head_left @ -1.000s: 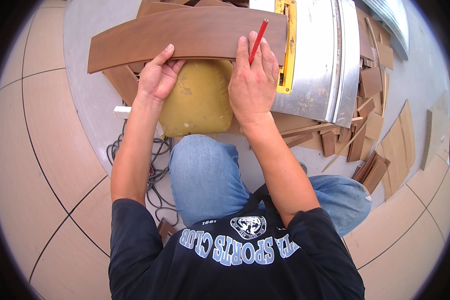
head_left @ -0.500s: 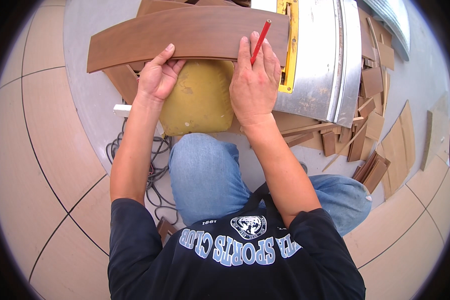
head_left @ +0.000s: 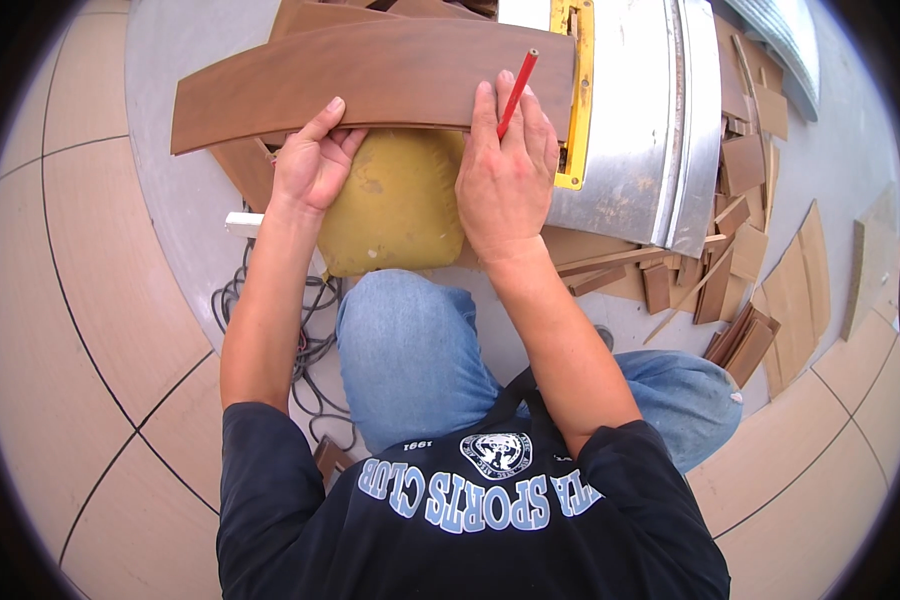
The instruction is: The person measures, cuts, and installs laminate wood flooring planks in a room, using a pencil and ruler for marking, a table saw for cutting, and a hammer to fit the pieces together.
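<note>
A long brown wooden floorboard point(head_left: 360, 80) lies crosswise in front of me, its right end over the yellow slotted insert point(head_left: 573, 130) of a metal saw table point(head_left: 635, 130). My left hand point(head_left: 315, 165) grips the board's near edge, thumb on top and the other fingers curled beneath. Across the board's right part rests my right hand point(head_left: 510, 165), fingers stretched forward. Between those fingers a red pencil point(head_left: 518, 90) is held, pointing up and away. The saw blade cannot be made out. Below the board shows a worn yellow-green rounded block point(head_left: 395, 210), next to both hands.
Brown board offcuts point(head_left: 710, 285) are heaped right of the saw table, with a curved tan sheet point(head_left: 800, 290) beyond. More boards point(head_left: 245, 175) lie under the floorboard. A tangled dark cable point(head_left: 315, 345) runs beside my left knee, near a white bar point(head_left: 242, 223). Large tiles point(head_left: 80, 250) cover the left floor.
The floorboard has shifted slightly toward me and to the left, and both hands have moved a little with it. My grip and the pencil's hold look the same.
</note>
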`<state>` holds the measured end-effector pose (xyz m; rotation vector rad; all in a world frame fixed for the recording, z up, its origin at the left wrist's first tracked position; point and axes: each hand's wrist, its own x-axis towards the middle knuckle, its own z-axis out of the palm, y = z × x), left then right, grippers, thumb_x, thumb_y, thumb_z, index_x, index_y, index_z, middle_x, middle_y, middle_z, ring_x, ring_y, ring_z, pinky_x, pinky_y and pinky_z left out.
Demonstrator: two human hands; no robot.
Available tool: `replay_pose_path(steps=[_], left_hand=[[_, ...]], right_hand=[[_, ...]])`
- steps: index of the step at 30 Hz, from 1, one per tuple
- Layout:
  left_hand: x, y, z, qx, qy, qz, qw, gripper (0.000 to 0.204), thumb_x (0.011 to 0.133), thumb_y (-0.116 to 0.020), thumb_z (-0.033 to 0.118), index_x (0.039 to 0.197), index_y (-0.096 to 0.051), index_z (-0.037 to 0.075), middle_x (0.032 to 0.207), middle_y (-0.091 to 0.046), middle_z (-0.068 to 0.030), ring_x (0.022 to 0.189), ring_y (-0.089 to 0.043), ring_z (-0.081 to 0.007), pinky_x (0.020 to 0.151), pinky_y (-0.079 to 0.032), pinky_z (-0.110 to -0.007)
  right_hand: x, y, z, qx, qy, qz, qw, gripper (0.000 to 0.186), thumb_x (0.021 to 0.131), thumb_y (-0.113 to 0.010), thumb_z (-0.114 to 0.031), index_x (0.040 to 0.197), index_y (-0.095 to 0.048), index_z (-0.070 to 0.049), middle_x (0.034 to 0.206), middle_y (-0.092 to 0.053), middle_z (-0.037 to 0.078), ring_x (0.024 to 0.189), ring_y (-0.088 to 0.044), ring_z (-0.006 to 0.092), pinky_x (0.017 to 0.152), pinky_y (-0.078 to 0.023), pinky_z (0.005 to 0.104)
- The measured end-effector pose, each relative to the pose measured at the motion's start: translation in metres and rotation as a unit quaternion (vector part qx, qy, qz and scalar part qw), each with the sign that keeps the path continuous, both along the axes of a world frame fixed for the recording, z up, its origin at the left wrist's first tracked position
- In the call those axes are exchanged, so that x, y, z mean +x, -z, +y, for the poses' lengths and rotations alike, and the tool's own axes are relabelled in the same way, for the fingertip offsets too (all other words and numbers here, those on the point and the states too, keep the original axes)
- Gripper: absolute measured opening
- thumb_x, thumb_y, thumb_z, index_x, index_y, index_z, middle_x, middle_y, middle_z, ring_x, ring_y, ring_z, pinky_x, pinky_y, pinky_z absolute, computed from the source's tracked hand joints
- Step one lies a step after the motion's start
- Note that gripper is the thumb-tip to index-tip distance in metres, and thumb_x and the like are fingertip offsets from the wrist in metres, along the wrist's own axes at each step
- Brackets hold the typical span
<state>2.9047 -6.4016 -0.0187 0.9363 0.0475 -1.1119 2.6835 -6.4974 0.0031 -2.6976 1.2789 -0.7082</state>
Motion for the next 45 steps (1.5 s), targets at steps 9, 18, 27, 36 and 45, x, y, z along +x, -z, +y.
replay_pose_path(steps=[9, 18, 27, 36, 45], left_hand=[[-0.0012, -0.0014, 0.0014, -0.001, 0.002, 0.0, 1.0, 0.029, 0.104, -0.061, 0.002, 0.132, -0.058, 0.001, 0.13, -0.066, -0.0128, 0.121, -0.066, -0.0268, 0.113, -0.054, -0.046], [-0.0006, -0.0005, 0.0033, 0.001, 0.001, 0.002, 1.0, 0.03, 0.104, -0.061, 0.002, 0.133, -0.058, 0.002, 0.131, -0.066, -0.0127, 0.122, -0.065, -0.0271, 0.113, -0.054, -0.046], [-0.002, -0.0007, 0.0045, 0.003, 0.001, 0.001, 1.0, 0.028, 0.104, -0.061, 0.003, 0.132, -0.059, 0.002, 0.129, -0.067, -0.0118, 0.12, -0.066, -0.026, 0.112, -0.055, -0.045], [-0.0064, -0.0006, 0.0052, -0.006, -0.013, 0.0, 1.0, 0.029, 0.104, -0.061, 0.003, 0.133, -0.058, 0.002, 0.128, -0.067, -0.0118, 0.12, -0.065, -0.0259, 0.112, -0.054, -0.045], [-0.0038, -0.0024, 0.0042, -0.016, -0.001, -0.011, 1.0, 0.03, 0.104, -0.06, 0.003, 0.134, -0.057, 0.0, 0.128, -0.067, -0.0133, 0.119, -0.066, -0.0268, 0.112, -0.054, -0.046]], right_hand=[[-0.0005, 0.0006, 0.0014, 0.005, -0.002, 0.002, 1.0, 0.045, 0.099, -0.063, -0.015, 0.143, -0.059, -0.005, 0.152, -0.057, 0.015, 0.139, -0.05, 0.0346, 0.115, -0.038, 0.0474], [-0.0006, 0.0001, 0.003, 0.018, -0.001, 0.005, 1.0, 0.048, 0.096, -0.066, -0.014, 0.143, -0.059, -0.005, 0.153, -0.055, 0.015, 0.139, -0.05, 0.0347, 0.115, -0.037, 0.0471], [-0.0012, 0.0003, 0.0028, 0.019, -0.005, 0.0, 1.0, 0.049, 0.095, -0.066, -0.015, 0.143, -0.059, -0.005, 0.152, -0.056, 0.015, 0.14, -0.05, 0.0347, 0.115, -0.037, 0.0476], [-0.0031, 0.0028, 0.0024, 0.016, -0.017, -0.012, 1.0, 0.052, 0.092, -0.07, -0.013, 0.143, -0.06, -0.006, 0.152, -0.056, 0.015, 0.139, -0.05, 0.0349, 0.113, -0.039, 0.0484], [-0.004, 0.0003, 0.0035, 0.022, -0.007, -0.022, 0.999, 0.055, 0.087, -0.074, -0.011, 0.141, -0.062, -0.005, 0.153, -0.056, 0.014, 0.139, -0.051, 0.0351, 0.113, -0.038, 0.0472]])
